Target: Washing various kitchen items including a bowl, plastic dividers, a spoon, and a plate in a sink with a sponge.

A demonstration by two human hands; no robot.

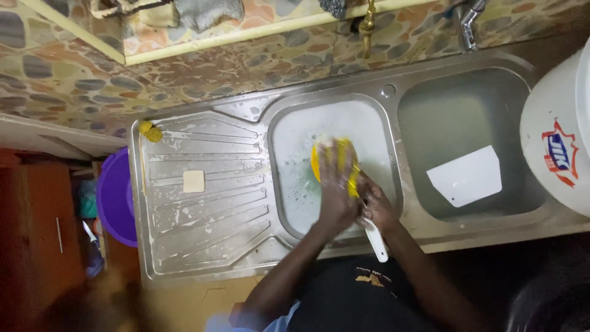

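Both my hands are over the left sink basin (289,147), which is full of soapy water. My left hand (337,187), covered in suds, grips a round yellow dish (316,161) at the middle of the basin. Just to its right, touching it, my right hand (377,208) is closed around a white-handled utensil (376,238). The handle sticks out over the sink's front rim. The utensil's working end is hidden behind my hands.
The right basin (430,104) holds water and a flat white board (466,176). A white bucket (553,141) stands at the far right. The drainboard (209,221) carries a pale soap bar (193,181) and yellow scrubbers (149,130). A purple basin (115,197) sits at its left, and taps (367,24) at the wall.
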